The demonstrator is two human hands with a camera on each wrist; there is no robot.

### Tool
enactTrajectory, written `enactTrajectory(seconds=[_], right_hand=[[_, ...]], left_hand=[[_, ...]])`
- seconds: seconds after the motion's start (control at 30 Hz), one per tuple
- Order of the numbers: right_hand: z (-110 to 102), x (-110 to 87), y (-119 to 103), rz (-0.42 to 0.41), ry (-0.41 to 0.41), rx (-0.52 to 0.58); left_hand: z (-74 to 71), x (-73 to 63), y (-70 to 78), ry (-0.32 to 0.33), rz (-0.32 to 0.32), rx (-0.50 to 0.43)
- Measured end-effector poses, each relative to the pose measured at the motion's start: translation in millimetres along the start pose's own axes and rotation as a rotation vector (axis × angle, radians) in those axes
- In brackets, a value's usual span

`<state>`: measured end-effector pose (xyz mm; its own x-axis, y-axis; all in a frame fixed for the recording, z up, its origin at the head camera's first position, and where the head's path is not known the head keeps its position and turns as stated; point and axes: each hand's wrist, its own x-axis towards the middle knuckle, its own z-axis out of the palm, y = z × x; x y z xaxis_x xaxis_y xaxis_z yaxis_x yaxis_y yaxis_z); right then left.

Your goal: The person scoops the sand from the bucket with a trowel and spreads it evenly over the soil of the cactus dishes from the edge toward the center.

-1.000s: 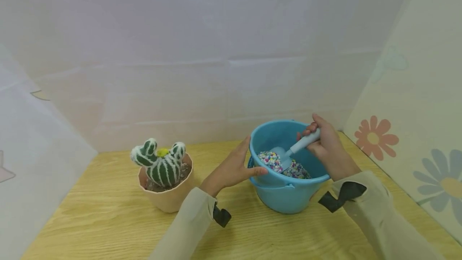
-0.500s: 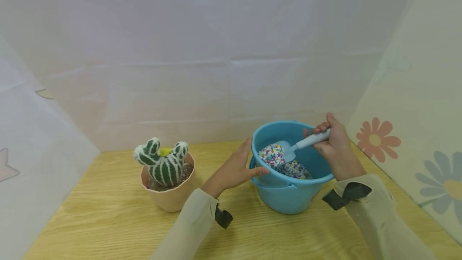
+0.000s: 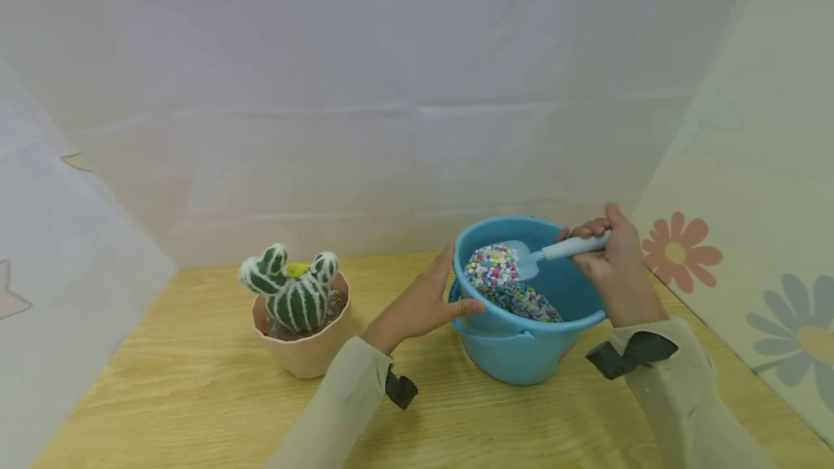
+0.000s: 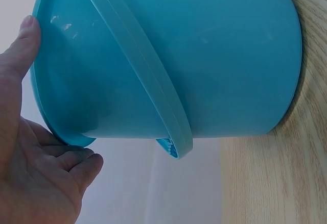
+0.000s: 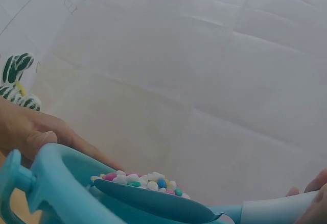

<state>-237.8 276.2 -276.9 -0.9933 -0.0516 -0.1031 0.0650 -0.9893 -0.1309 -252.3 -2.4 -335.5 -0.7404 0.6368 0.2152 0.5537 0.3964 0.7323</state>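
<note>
In the head view a blue bucket (image 3: 511,353) stands on the table, part full of small multicoloured pebbles (image 3: 528,302). My left hand (image 3: 417,306) rests against its left rim, fingers and thumb spread along the outside. The left wrist view shows that thumb (image 4: 25,43) on the rim and the fingers bent slightly at its far side. My right hand (image 3: 609,259) grips the white handle (image 3: 573,246) of a light blue garden trowel (image 3: 524,259). A heap of pebbles (image 5: 148,182) fills its blade, which is raised over the pebbles inside the bucket, near the rim.
A peach-coloured pot (image 3: 306,357) with a knitted-looking green and white cactus (image 3: 298,302) in brown soil stands left of the left hand. The bucket's handle (image 4: 138,55) hangs down its outside. A pale sheet (image 3: 313,150) backs the wooden table (image 3: 182,389); a flower-printed one is at right.
The right hand has drawn the trowel up and rightward out of the pebbles, and its blade now carries a heap. The left hand stays at the bucket's rim.
</note>
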Motion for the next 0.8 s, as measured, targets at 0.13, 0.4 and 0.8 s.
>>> enactTrajectory(seconds=[0.13, 0.4, 0.8], right_hand=[[-0.5, -1.4, -4.1, 0.001, -0.005, 0.067], [0.9, -5.2, -7.1, -0.028, -0.004, 0.152], [0.3, -8.8, -1.8, -0.044, -0.052, 0.172]], left_hand=[[0.5, 0.3, 0.1, -0.006, -0.012, 0.002], [-2.0, 0.7, -0.4, -0.005, 0.017, -0.001], [-4.4, -3.0, -3.0, -0.005, -0.004, -0.008]])
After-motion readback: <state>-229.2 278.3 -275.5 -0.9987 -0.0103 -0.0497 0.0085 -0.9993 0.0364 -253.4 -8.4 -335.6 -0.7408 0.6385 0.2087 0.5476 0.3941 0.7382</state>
